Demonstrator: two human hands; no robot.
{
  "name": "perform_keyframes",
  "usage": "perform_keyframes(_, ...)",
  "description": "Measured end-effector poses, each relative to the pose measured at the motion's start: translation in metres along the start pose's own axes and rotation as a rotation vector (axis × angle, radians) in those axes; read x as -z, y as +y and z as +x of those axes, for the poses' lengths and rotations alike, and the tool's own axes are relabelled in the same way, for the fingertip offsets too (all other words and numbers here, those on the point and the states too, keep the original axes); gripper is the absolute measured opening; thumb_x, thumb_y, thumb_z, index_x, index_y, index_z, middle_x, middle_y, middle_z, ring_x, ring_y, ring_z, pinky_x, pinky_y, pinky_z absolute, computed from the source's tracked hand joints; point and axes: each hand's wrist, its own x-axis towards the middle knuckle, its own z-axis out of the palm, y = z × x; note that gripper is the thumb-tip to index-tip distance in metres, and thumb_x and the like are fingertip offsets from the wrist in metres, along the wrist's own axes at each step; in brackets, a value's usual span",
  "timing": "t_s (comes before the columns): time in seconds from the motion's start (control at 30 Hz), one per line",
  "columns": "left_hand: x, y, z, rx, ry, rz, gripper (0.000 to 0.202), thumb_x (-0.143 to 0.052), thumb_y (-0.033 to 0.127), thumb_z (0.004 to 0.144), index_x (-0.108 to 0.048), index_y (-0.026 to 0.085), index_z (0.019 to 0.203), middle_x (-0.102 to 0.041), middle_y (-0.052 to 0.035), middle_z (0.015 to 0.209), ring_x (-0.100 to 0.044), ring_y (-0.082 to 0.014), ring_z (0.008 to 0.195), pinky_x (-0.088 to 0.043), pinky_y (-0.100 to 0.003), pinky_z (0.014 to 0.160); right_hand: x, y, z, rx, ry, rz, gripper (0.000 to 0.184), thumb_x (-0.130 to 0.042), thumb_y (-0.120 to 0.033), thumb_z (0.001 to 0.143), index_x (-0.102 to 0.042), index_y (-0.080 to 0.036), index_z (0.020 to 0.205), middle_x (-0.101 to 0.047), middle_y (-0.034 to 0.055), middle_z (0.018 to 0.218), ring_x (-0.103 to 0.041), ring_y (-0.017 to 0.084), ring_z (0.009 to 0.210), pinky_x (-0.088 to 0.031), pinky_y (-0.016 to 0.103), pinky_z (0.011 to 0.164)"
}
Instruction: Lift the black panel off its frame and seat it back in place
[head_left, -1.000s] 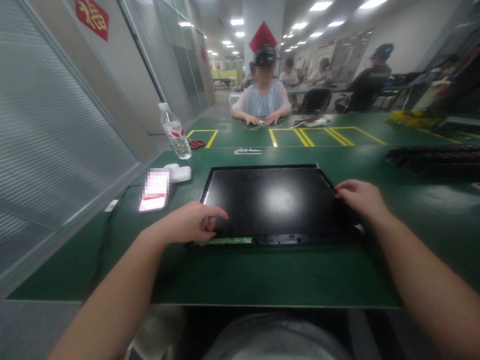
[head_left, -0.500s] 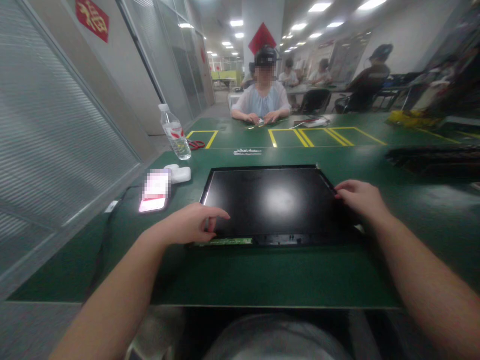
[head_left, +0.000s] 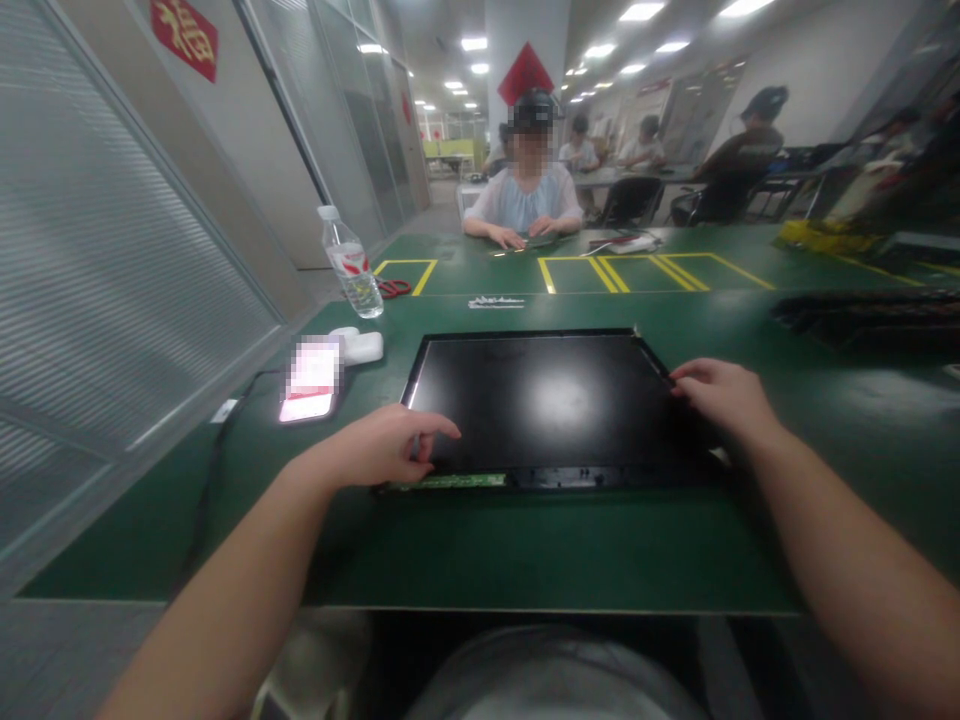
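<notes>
A black display panel (head_left: 510, 410) lies flat on the green table, with a bright reflection on its screen. Along its near edge runs a narrow green circuit board (head_left: 461, 481), partly under my left hand (head_left: 390, 445). That hand rests over the panel's near left corner, index finger stretched across the screen and thumb apart below it; its other fingers are curled and partly hidden. At the right edge, my right hand (head_left: 724, 395) pinches the panel's rim between thumb and fingers. A small pale piece (head_left: 718, 456) shows at the near right corner.
To the left are a lit phone (head_left: 309, 380), a white case (head_left: 362, 347), a water bottle (head_left: 352, 265) and red-handled scissors (head_left: 395, 288). Small white strips (head_left: 495, 302) lie beyond the panel. A co-worker (head_left: 525, 195) sits opposite. Dark objects (head_left: 862, 320) are at right.
My hands and the panel stay in nearly the same place. Across the table, the co-worker's hands have shifted slightly apart.
</notes>
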Motion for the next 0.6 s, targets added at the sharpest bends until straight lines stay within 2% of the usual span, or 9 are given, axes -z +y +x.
perform_keyframes(0.2,-0.002,-0.0035,0.0006,-0.005,0.007,-0.01,0.054,-0.067,0.013,0.078,-0.077,0.023,0.13,-0.074,0.004,0.078,-0.069,-0.0162,0.068,-0.048,-0.024,0.066,0.0006,-0.0002,0.0008,-0.012,-0.006,0.018,0.019,-0.063,-0.023,0.078,-0.079,-0.024,0.09,-0.08,0.0062,0.08,-0.075,0.029,0.078,-0.059,0.044,0.082)
perform_keyframes(0.43,-0.0006,-0.0009,0.0006,-0.01,0.01,-0.004,0.049,-0.067,0.012,0.077,-0.077,0.022,0.123,-0.073,0.0039,0.078,-0.068,-0.0157,0.066,-0.047,-0.024,0.065,0.0041,-0.0075,-0.0035,-0.036,-0.015,-0.011,0.018,-0.064,-0.021,0.081,-0.079,-0.025,0.09,-0.081,0.0059,0.083,-0.076,0.03,0.086,-0.057,0.044,0.089)
perform_keyframes(0.6,-0.0017,-0.002,0.0008,-0.032,0.025,-0.003,0.044,-0.066,0.012,0.076,-0.078,0.022,0.117,-0.073,0.0039,0.076,-0.067,-0.0158,0.065,-0.046,-0.025,0.065,0.0038,-0.0082,-0.005,-0.027,-0.016,0.009,0.017,-0.062,-0.022,0.082,-0.077,-0.025,0.089,-0.081,0.006,0.082,-0.075,0.029,0.079,-0.058,0.046,0.088)
